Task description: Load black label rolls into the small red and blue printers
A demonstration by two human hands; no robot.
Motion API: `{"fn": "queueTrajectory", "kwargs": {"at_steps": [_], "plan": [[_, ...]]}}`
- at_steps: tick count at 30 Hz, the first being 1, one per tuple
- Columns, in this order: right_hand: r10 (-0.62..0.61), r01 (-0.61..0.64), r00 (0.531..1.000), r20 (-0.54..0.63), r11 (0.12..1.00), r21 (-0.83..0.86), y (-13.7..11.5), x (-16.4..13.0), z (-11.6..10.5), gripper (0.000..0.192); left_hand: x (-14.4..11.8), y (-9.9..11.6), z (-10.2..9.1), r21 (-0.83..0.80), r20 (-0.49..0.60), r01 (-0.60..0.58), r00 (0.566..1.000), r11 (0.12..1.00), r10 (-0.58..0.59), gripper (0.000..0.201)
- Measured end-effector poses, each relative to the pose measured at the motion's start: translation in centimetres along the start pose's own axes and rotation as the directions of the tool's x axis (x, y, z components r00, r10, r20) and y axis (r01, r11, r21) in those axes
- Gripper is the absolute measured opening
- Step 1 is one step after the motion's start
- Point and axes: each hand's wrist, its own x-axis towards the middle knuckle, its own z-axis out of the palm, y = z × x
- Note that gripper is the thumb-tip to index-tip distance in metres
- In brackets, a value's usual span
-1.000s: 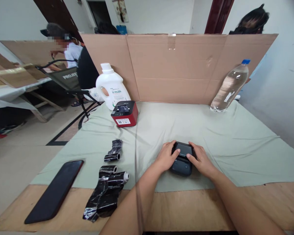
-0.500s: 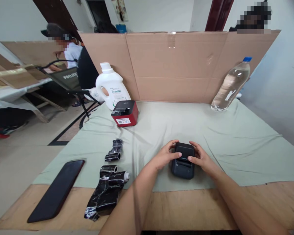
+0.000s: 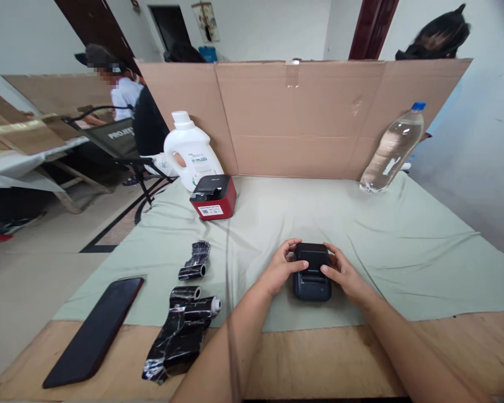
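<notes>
A small black portable printer (image 3: 312,286) with rounded corners sits on the green cloth near the table's front edge. My left hand (image 3: 286,262) grips its left side, thumb lying on the top and fingers round the far left corner. On the other side, my right hand (image 3: 343,272) holds it in the same way, thumb on the lid's right edge. The lid looks closed, and a narrow slot runs across the top below it. To the left of my left forearm lie several rolls of shiny black film (image 3: 193,272), some partly unwound.
A red and black box-shaped device (image 3: 218,208) stands before a white jug (image 3: 193,148). A clear bottle with a blue cap (image 3: 392,151) leans on the cardboard screen (image 3: 294,123). A dark flat slab (image 3: 94,333) lies front left. Other people (image 3: 124,92) are beyond the screen and at left.
The printer has turned slightly between my hands and now lies squarer to me. Both hands keep their hold. The view has shifted a little.
</notes>
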Motion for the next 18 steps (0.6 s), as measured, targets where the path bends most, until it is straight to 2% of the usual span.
{"fn": "queueTrajectory", "kwargs": {"at_steps": [3,6,8,10,12,14,15,16,18], "plan": [[0.079,-0.085,0.994,0.079,0.994,0.064,-0.3,-0.5,0.7,0.077,0.2,0.1,-0.1,-0.089,-0.096,-0.004,0.995,0.996,-0.004,0.069],[0.134,-0.146,0.983,0.129,0.985,0.091,-0.4,-1.2,1.4,0.074,0.3,0.3,-0.1,-0.145,-0.112,-0.016,0.994,0.989,0.000,0.069],[0.141,-0.152,0.986,0.085,0.979,0.134,-0.1,-1.0,1.3,0.065,0.4,0.3,-0.2,-0.163,-0.094,0.009,0.995,0.987,-0.025,0.071],[0.129,-0.129,0.992,0.009,0.976,0.174,0.2,0.2,-0.1,0.055,0.4,0.2,-0.2,-0.173,-0.097,0.057,0.993,0.983,-0.074,0.069],[0.092,-0.077,0.992,-0.083,0.982,0.174,0.3,2.4,-2.9,0.047,0.5,0.1,-0.2,-0.149,-0.121,0.108,0.985,0.983,-0.126,0.056],[0.040,-0.014,0.975,-0.217,0.993,0.120,-0.1,5.1,-6.9,0.038,0.7,-0.1,-0.1,-0.091,-0.145,0.144,0.977,0.985,-0.157,0.039],[0.014,0.008,0.944,-0.331,0.998,0.065,-0.5,6.4,-9.1,0.032,0.8,-0.2,-0.1,-0.059,-0.149,0.156,0.975,0.986,-0.163,0.032],[-0.020,0.021,0.889,-0.457,1.000,-0.001,-1.0,7.7,-11.3,0.027,0.9,-0.3,-0.1,-0.030,-0.148,0.164,0.975,0.986,-0.167,0.027],[-0.067,0.044,0.835,-0.546,0.997,-0.055,-2.2,9.5,-15.3,0.021,1.0,-0.5,0.0,0.004,-0.147,0.164,0.976,0.986,-0.161,0.024]]}}
